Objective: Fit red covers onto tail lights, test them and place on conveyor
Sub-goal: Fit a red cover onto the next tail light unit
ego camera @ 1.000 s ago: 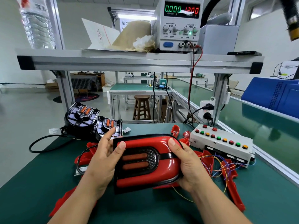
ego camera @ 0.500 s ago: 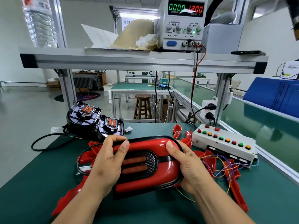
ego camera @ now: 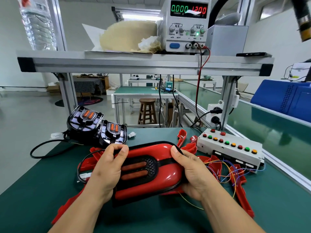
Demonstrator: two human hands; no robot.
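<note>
change: left hand (ego camera: 106, 172) fingers, earlier splayed, curled over tail light (ego camera: 168, 175) upper-left rim | right hand (ego camera: 193, 174) gripped its right end, thumb on top | light held over green table (ego camera: 33, 190), long axis left-right, rounded end right, lens up

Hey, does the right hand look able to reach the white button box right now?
Probably yes, once freed: the right hand grips the tail light, but the button box sits close to its right, with only loose wires lying between.
</note>
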